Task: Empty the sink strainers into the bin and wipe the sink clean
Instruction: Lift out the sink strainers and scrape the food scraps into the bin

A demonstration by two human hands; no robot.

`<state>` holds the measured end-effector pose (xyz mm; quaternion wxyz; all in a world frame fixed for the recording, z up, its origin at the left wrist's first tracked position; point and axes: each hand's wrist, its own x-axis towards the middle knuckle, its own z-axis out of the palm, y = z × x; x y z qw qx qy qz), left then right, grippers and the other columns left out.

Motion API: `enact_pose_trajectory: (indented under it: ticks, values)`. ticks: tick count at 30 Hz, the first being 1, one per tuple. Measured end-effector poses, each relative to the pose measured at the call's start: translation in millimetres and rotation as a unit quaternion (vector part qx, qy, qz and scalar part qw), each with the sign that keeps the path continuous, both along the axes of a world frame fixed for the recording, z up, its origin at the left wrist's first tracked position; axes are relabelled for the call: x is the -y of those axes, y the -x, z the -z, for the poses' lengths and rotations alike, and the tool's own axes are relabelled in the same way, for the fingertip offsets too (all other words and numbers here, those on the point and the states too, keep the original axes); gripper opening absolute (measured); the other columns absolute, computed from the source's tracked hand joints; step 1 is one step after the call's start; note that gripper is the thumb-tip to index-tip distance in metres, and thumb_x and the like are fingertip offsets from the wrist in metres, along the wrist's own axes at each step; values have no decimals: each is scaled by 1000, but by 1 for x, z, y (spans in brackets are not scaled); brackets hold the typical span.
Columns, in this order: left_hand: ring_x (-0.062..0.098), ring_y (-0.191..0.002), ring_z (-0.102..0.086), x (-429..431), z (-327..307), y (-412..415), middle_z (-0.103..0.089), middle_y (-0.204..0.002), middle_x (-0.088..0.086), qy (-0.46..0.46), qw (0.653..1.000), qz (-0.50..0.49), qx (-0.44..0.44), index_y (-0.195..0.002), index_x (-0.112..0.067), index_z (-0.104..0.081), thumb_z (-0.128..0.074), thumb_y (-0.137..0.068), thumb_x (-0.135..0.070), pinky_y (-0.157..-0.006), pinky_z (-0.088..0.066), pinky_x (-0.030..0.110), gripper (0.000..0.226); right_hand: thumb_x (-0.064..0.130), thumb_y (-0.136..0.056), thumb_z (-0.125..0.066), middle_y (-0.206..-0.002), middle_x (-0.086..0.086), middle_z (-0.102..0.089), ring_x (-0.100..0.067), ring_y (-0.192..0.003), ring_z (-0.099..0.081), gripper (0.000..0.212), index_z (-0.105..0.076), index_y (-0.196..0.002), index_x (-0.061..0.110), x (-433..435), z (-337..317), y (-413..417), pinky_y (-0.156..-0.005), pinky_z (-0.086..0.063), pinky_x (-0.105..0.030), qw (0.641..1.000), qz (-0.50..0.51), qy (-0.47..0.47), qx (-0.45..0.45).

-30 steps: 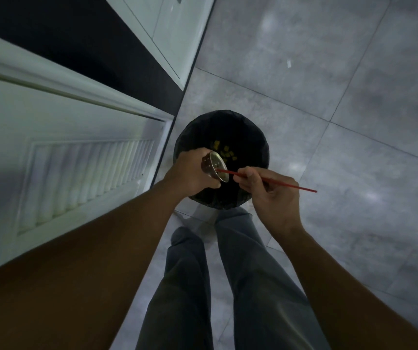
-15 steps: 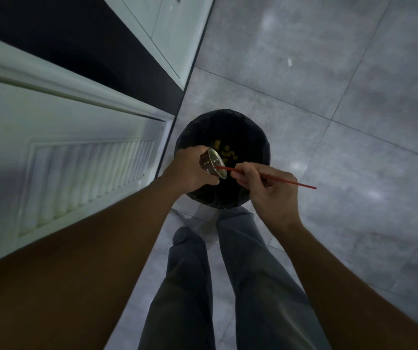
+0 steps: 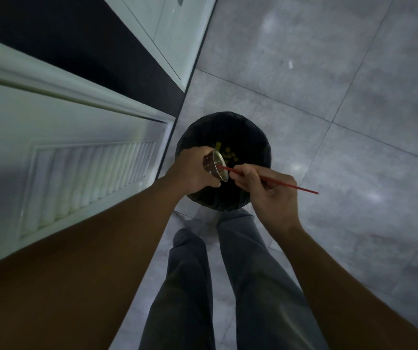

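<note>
Gripping a perforated metal strainer [image 3: 215, 165] over the round black bin [image 3: 250, 132], the left hand [image 3: 192, 174] holds it tilted. At three o'clock, the right hand [image 3: 269, 197] pinches a thin red stick [image 3: 303, 189]

Dim, murky, wide-angle edge distortion
</note>
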<state>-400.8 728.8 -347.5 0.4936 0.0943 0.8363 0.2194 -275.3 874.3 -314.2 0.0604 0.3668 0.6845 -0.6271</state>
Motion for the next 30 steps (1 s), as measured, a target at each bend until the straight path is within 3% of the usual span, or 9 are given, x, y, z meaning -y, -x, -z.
enact_pose_trajectory:
  ticks: [4, 9, 13, 17, 19, 25, 27, 30]
  values:
    - [21, -120, -59, 2, -1, 0, -63, -131, 5, 4, 1000, -4, -22, -138, -14, -55, -90, -69, -23, -103, -51, 39, 78, 28, -97, -63, -100, -1, -78, -14, -96, -75, 24, -75, -112, 13, -4, 7, 1, -86, -62, -44, 999, -24, -25, 24]
    - [24, -113, -61, 4, -2, 1, -65, -123, 7, 14, 999, 1, -46, -131, -14, -61, -91, -66, -20, -100, -53, 43, 72, 23, -96, -65, -98, 2, -78, -9, -94, -76, 26, -74, -112, 6, -11, 6, -6, -87, -62, -37, 1000, 28, -12, 6]
    - [27, -118, -58, 4, 1, 0, -62, -126, 10, 34, 997, 27, -68, -137, -13, -57, -90, -67, -24, -103, -49, 45, 79, 24, -96, -64, -99, -2, -79, -10, -94, -76, 27, -74, -112, 5, -8, 7, -7, -86, -62, -36, 1000, 17, 3, -4]
    - [27, -121, -54, -1, 2, -2, -60, -127, 8, 46, 994, 49, -89, -136, -17, -56, -89, -67, -28, -104, -48, 45, 78, 29, -96, -64, -96, 4, -79, -9, -93, -76, 16, -75, -106, 23, 3, 15, -5, -85, -63, -42, 1000, -11, 1, 16]
    - [27, -122, -54, -2, 1, -2, -59, -128, 8, 50, 993, 52, -93, -137, -17, -56, -89, -67, -27, -105, -48, 45, 78, 30, -96, -65, -94, 7, -79, -8, -92, -76, 16, -75, -107, 24, 4, 19, -5, -86, -62, -42, 1000, 6, -1, 29]
    - [28, -112, -61, 8, -3, -5, -63, -121, 9, 92, 993, 8, -71, -125, -12, -52, -91, -65, -28, -97, -53, 44, 73, 35, -97, -64, -89, 16, -78, -5, -84, -76, 12, -75, -100, 32, -4, 11, -11, -75, -61, -20, 999, 34, -21, 10]
    - [30, -114, -61, 13, -11, -9, -62, -123, 10, 91, 994, -30, -60, -129, -13, -46, -92, -62, -26, -96, -55, 45, 82, 35, -97, -63, -87, 17, -77, -4, -78, -75, 11, -74, -98, 32, -7, 2, -11, -66, -58, -14, 998, 39, -35, 17]
    - [30, -122, -57, 16, -33, -13, -57, -134, 9, 62, 993, -71, -67, -142, -18, -34, -93, -60, -26, -98, -52, 40, 101, 36, -97, -63, -83, 23, -75, 1, -80, -74, 10, -72, -93, 36, -11, -14, -11, -68, -57, -11, 998, 38, -46, 36]
